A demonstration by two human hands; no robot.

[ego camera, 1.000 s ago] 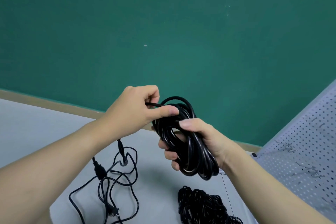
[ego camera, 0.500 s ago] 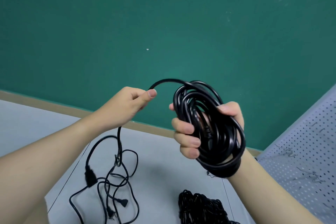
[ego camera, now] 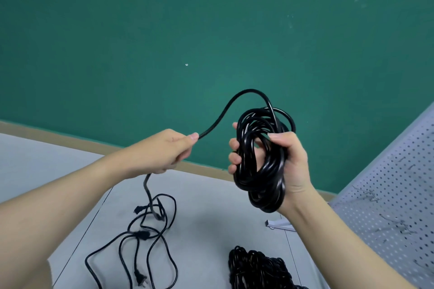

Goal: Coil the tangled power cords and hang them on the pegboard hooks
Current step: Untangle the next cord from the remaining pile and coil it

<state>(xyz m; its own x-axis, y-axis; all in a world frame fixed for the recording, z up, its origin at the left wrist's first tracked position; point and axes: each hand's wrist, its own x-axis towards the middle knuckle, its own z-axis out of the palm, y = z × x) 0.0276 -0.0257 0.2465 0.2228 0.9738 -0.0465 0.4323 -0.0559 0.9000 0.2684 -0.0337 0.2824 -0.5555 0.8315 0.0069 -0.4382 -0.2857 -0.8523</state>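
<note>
1. Below the left hand, loose black cords (ego camera: 150,237) lie tangled on the grey table (ego camera: 206,213), with a two-pin plug (ego camera: 141,279) at the near end and what looks like a second plug (ego camera: 138,209) higher up (motion blur makes that one hard to read).
2. The left hand (ego camera: 164,155) is closed around a free length of cord (ego camera: 234,101), fingers curled and the thumb tip pressing it where it leaves the fist. Beneath the hand the same cord drops straight down into the tangle.
3. Between the hands, that length arches up and over to the right, joining the top of the coil.
4. The right hand (ego camera: 281,159) grips a thick coil of black cord (ego camera: 260,162) held in the air, fingers wrapped through its middle and the thumb laid across the upper loops.
5. Below the right hand, a second dark bundle of cord (ego camera: 256,267) rests on the table near the bottom edge.
6. Right of the right forearm stands a white pegboard (ego camera: 399,195), tilted in view, with small metal hooks (ego camera: 366,195) on it.
</note>
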